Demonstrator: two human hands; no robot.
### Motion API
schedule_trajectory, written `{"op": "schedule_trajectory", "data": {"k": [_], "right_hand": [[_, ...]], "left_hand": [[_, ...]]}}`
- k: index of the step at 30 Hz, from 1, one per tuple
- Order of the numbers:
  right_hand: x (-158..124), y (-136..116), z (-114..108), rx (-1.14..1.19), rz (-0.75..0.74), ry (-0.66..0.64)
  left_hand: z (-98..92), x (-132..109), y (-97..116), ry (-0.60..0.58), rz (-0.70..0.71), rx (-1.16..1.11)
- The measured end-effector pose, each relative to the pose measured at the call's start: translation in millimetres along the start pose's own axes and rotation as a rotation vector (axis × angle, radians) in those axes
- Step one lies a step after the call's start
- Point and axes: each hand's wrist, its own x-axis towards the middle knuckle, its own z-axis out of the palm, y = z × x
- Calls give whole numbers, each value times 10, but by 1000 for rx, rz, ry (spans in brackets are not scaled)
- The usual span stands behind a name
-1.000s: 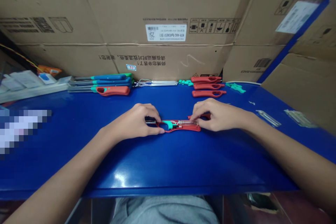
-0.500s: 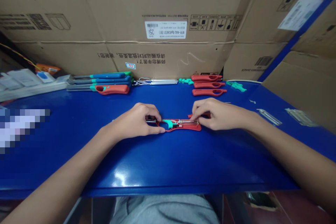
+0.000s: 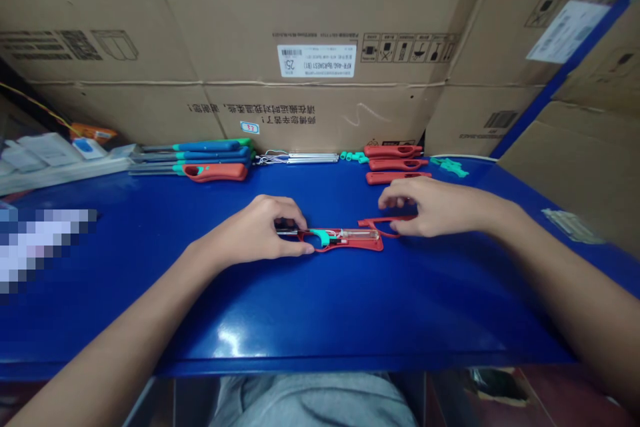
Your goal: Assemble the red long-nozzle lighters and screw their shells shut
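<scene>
Your right hand (image 3: 427, 209), parted around the cover (image 3: 369, 222), has left the tube (image 3: 357, 235) resting in the handle (image 3: 356, 246) your left hand (image 3: 261, 227) pinches.

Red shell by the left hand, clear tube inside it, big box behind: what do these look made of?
Shell: probably moulded plastic, smooth and slightly satiny; its even red colour and thin rim suggest it.
Tube: likely clear plastic, possibly glass; red shows through it.
Box: cardboard, matte brown, judging by the fold creases and printed lettering.
</scene>
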Motion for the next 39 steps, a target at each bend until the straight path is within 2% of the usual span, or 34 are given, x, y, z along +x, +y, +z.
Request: {"op": "schedule_trajectory", "data": {"k": [3,6,11,17,20,23,27,30,33,39], "right_hand": [[-26,138,-28,-14,121,-119],[-16,209,-35,20,165,-216],[7,164,-79,28,142,-146],[22,150,-50,69,191,-274],[28,162,-42,93,195,-219],[18,111,-72,131,180,-77],[5,-79,-62,185,112,102],[20,-233,49,190,-63,127],[42,-321,194,170,-235,132],[53,-349,342,194,-293,109]], "left_hand": [[0,-2,-1,-4,-4,13],[-10,-10,16,1,-3,33],[-54,-26,37,64,13,46],[-105,-43,16,92,-5,141],[-117,-46,4,90,-23,179],[-128,-55,-14,99,-30,183],[-145,-75,-43,138,-36,143],[-155,-81,-58,135,-60,91],[-163,-76,-59,73,-85,67],[-177,-52,-40,-89,-50,89]]}}
